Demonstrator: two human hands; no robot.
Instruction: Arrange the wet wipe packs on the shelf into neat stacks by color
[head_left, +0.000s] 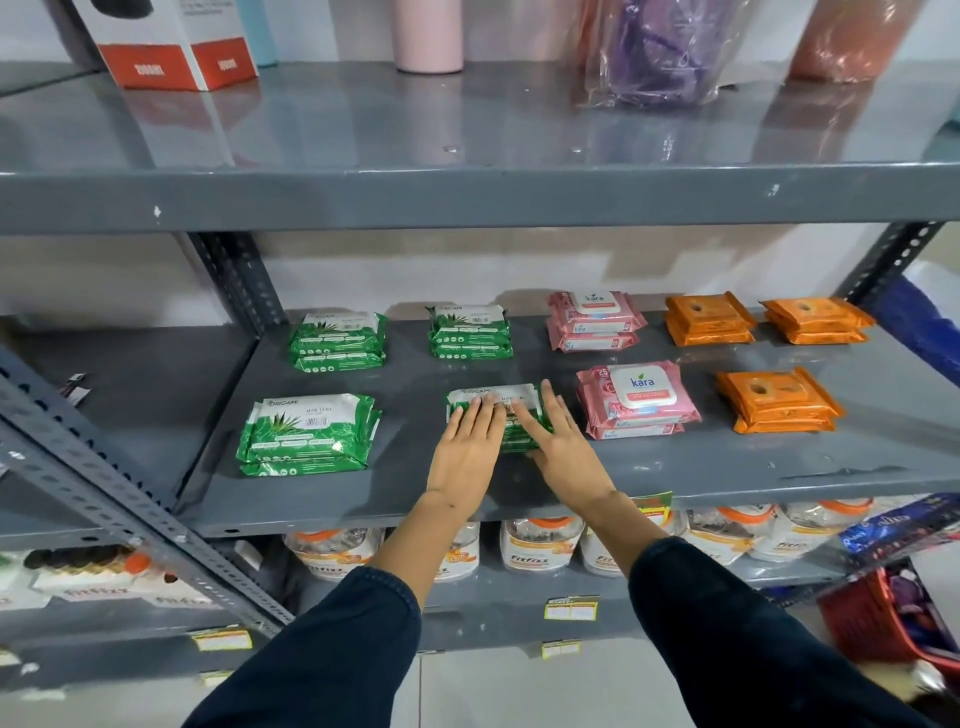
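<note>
On the grey middle shelf (727, 467) wet wipe packs lie in small stacks. Green stacks sit at front left (309, 434), back left (337, 340) and back middle (469, 330). Pink stacks lie at the back (595, 319) and front (636, 400). Orange stacks lie at back (709, 318), far back right (815, 319) and front right (776, 400). A fourth green stack (511, 402) sits front middle. My left hand (467, 452) and my right hand (558, 441) rest flat on it, fingers extended, partly covering it.
The upper shelf (467, 197) overhangs the packs and carries a red-and-white box (171, 47), a pink tumbler (428, 31) and wrapped bottles. Snack jars (540, 545) fill the lower shelf. A slotted upright (239, 280) stands at the back left. A red basket (878, 613) sits low right.
</note>
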